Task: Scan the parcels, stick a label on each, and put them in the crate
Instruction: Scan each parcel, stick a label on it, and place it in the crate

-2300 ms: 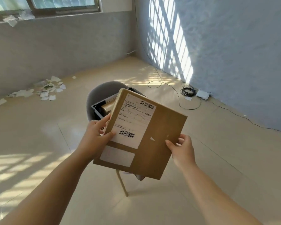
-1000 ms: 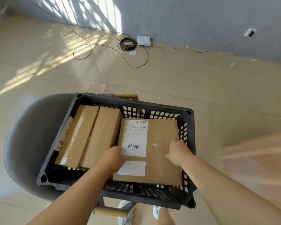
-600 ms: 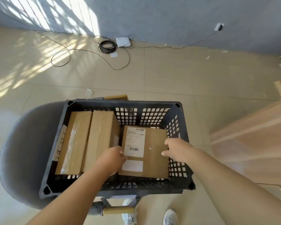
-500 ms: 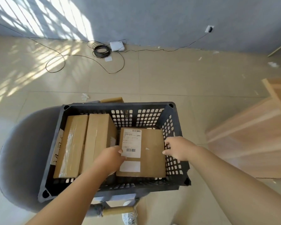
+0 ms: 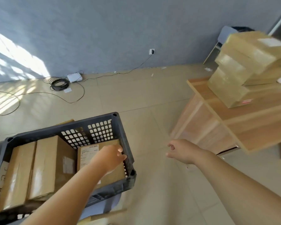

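A black perforated crate (image 5: 119, 127) sits at lower left. Inside it, the labelled cardboard parcel (image 5: 88, 154) lies flat in the right half, its white barcode label facing up. Two taller brown parcels (image 5: 44, 166) stand side by side in the left half. My left hand (image 5: 109, 157) hovers over the labelled parcel with fingers loose and holds nothing. My right hand (image 5: 180, 151) is outside the crate to its right, over the floor, open and empty.
A wooden table (image 5: 230, 120) stands at right with a stack of taped brown parcels (image 5: 246, 65) on it. A coiled black cable (image 5: 58, 82) and a white box (image 5: 74, 77) lie on the tiled floor by the grey wall. A chair stands behind the stack.
Both hands have let go of the labelled parcel, which now lies in the crate. My right hand has pulled out to the right, and the view has swung right toward the table.
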The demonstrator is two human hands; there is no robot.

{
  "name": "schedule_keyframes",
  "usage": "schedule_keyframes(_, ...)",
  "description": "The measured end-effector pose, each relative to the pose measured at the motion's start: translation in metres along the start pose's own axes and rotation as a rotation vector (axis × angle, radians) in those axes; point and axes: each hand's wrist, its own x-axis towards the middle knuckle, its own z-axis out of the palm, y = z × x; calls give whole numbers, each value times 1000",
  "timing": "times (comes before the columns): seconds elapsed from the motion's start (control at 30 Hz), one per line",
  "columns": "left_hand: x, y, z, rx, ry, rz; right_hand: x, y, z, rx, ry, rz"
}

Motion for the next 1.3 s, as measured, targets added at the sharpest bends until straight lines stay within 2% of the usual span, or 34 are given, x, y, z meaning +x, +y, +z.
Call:
schedule_keyframes(0.17,-13,99,41,37,4,83,-55,112,-13,111,68,53)
schedule_keyframes(0.4,-27,224,104,56,-2,177,-128,264,-41,55,104,137)
schedule_keyframes(0.67,-9,335,132,12,45,265,-166,376,-92,112,208,245)
schedule_keyframes(0.93,71,428,121,-89,148,341,-125,449,-191,110,359,248)
schedule_keyframes(1.17,168,511,87,-409,335,374,-55,484,-299,174,557,171)
schedule_keyframes(1.3,215,555,65,-663,400,302,-13,503,-349,236,653,143)
